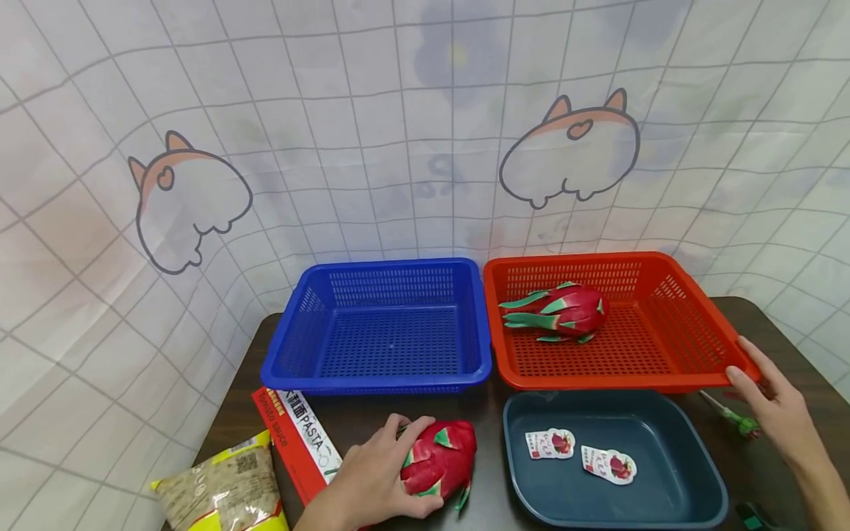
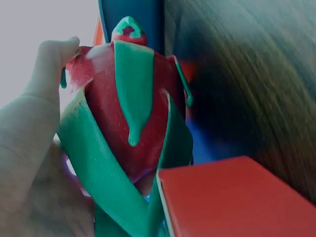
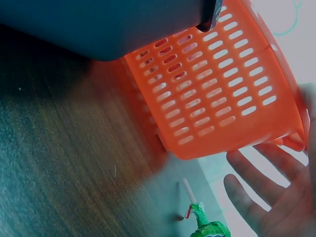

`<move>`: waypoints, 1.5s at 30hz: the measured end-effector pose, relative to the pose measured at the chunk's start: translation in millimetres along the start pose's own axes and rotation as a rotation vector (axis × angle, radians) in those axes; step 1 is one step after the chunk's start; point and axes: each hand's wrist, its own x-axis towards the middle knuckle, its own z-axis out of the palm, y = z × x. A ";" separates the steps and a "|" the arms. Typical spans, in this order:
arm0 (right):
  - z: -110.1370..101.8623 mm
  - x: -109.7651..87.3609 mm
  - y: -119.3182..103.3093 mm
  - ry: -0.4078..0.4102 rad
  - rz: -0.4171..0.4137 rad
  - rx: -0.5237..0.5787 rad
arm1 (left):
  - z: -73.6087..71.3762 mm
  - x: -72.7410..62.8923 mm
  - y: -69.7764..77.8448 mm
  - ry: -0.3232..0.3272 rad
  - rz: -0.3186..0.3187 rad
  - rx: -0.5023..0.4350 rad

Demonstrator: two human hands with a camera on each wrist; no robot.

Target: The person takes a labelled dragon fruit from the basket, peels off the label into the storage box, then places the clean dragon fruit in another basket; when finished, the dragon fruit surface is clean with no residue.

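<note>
My left hand (image 1: 378, 472) grips a red dragon fruit with green scales (image 1: 441, 457), low over the table beside the pasta box. In the left wrist view the thumb lies along the side of the dragon fruit (image 2: 131, 98), and its long green leaves point toward the wrist. My right hand (image 1: 773, 398) holds the front right corner of the red basket (image 1: 717, 324), thumb at the rim. The right wrist view shows some fingers (image 3: 254, 173) spread below that corner. Inside the basket lies a second dragon fruit (image 1: 574, 310), leaves pointing left.
A blue basket (image 1: 392, 383) stands left of the red one. In front is a dark blue tray (image 1: 611, 413) holding two fruit-printed labels (image 1: 607, 464). A red pasta box (image 1: 292, 442) and a yellow-edged bag (image 1: 226, 487) lie left. A green-wrapped lollipop (image 1: 744, 424) lies right.
</note>
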 end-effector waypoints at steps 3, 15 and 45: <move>0.5 -0.1 -1.3 -0.003 0.003 0.004 | 1.7 -1.9 3.5 0.035 0.020 0.056; 0.5 2.5 -1.1 0.009 -0.006 0.049 | 3.0 -4.3 10.0 0.084 0.019 0.087; 2.7 -1.1 -3.6 0.008 0.026 0.022 | -22.9 -19.0 30.6 0.244 0.067 0.024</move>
